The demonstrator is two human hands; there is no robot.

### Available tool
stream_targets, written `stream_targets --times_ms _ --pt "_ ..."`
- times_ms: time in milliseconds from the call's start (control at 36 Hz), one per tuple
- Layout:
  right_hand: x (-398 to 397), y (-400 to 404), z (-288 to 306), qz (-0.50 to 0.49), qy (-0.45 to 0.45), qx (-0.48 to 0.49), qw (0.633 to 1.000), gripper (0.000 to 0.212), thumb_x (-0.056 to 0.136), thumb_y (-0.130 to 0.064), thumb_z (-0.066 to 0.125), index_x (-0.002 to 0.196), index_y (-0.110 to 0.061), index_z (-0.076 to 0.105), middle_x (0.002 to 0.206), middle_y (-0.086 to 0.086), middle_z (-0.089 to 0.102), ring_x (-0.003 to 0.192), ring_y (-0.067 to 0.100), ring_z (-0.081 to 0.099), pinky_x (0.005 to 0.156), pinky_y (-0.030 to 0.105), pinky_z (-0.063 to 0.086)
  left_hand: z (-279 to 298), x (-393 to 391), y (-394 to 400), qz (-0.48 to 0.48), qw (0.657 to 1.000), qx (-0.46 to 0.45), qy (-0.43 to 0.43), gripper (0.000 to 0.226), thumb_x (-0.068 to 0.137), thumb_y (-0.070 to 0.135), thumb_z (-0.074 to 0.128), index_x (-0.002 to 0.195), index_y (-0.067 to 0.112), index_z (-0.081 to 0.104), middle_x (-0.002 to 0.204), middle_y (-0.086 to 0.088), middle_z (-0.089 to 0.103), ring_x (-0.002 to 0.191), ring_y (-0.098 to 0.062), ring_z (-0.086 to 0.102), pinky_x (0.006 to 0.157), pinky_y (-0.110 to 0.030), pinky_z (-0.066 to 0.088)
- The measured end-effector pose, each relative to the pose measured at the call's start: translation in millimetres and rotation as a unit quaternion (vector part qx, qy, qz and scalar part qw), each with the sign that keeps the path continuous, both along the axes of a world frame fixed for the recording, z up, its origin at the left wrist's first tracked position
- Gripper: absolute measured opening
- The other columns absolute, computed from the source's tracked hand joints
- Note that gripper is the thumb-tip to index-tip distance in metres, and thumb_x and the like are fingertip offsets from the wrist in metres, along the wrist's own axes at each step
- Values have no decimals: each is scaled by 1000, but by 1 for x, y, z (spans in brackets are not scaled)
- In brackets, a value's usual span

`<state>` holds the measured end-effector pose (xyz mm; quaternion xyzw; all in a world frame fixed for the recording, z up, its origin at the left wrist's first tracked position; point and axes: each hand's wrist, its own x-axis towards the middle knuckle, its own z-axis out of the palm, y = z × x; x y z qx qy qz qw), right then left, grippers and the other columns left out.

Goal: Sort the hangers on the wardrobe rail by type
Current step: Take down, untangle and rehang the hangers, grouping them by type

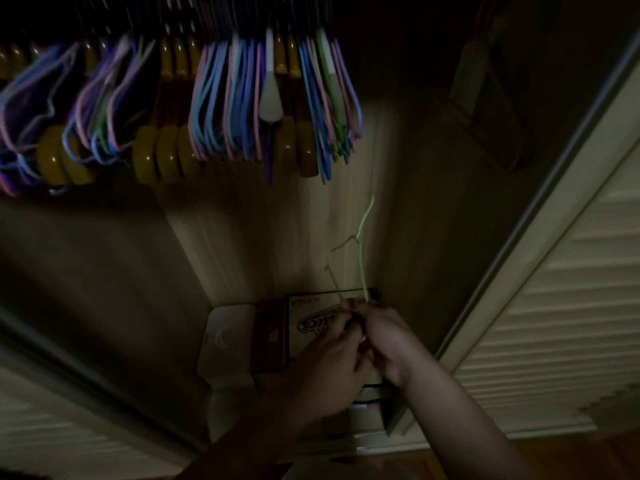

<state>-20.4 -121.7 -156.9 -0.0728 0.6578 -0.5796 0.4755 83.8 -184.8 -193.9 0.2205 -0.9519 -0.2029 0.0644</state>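
Hangers [221,109] crowd the rail at far left, thin coloured ones mixed with chunky yellow wooden ones. Lower, at centre right, both hands meet on a pale green wire hanger [362,258]; the left hand [325,368] and right hand [384,344] seem to pinch its lower end, though dim light blurs the fingers. It looks light, springy and easily tangled; best held near the hook's neck.
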Motion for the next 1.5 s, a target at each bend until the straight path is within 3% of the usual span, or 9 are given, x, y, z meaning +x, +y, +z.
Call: stream_targets --times_ms 194,306,389,444,639,861,1250,1361,1500 --pt "-49 17 32 -50 227 109 967 27 99 -29 52 84 -14 69 92 18 72 88 36 69 86 50 55 48 3 -26 -44 986 76 140 36 97 28 53 129 42 52 131 20 54 116 0 54 100 -26 47" --pt "-64 41 90 -71 392 125 909 36 101 -42 47 96 -16 71 80 12 72 76 29 71 70 40 56 124 4 -45 -30 963 71 258 22 94 31 50 107 37 67 105 23 65 97 1 63 83 -12 47" --pt "-69 52 142 -88 477 93 869 27 102 -36 49 93 -22 69 71 3 72 61 17 71 60 33 51 186 5 -51 -33 941 -16 337 24 96 27 55 107 48 61 90 28 62 91 4 63 73 -4 47" --pt "-71 53 169 -99 515 64 849 25 103 -35 48 96 -21 68 76 0 70 56 12 70 57 32 50 225 2 -57 -51 921 -115 369 17 98 20 57 106 31 67 89 20 61 79 9 59 69 -1 43" --pt "-81 48 219 -117 605 88 782 29 104 -34 43 91 -18 64 77 3 64 64 16 62 54 29 38 297 -33 -86 -3 930 -259 259 22 101 27 43 106 19 64 101 2 62 97 -14 56 83 -29 42" --pt "-75 36 223 -163 633 43 755 26 104 -31 41 82 -26 53 75 -1 61 63 14 62 50 28 38 304 -50 -102 44 944 -270 182 22 100 35 45 112 27 62 112 5 53 104 -13 49 85 -30 43" --pt "-120 -5 232 -123 625 120 762 31 102 -21 44 132 -12 47 102 6 61 87 25 63 75 41 54 306 -46 -108 66 952 -237 181 26 100 40 47 118 30 62 130 7 44 117 -13 42 96 -32 43" --pt "-120 0 227 -74 694 175 694 71 95 -13 57 153 -21 19 121 13 59 99 29 65 81 41 55 304 -45 -109 66 952 -237 185 25 100 40 47 117 30 63 129 6 44 118 -13 42 98 -33 43" --pt "-123 5 239 -59 737 258 622 43 94 -6 56 136 -5 46 119 15 59 98 29 66 77 36 55 302 -48 -101 70 950 -241 187 24 100 38 47 117 30 62 131 6 43 121 -14 40 95 -31 39"
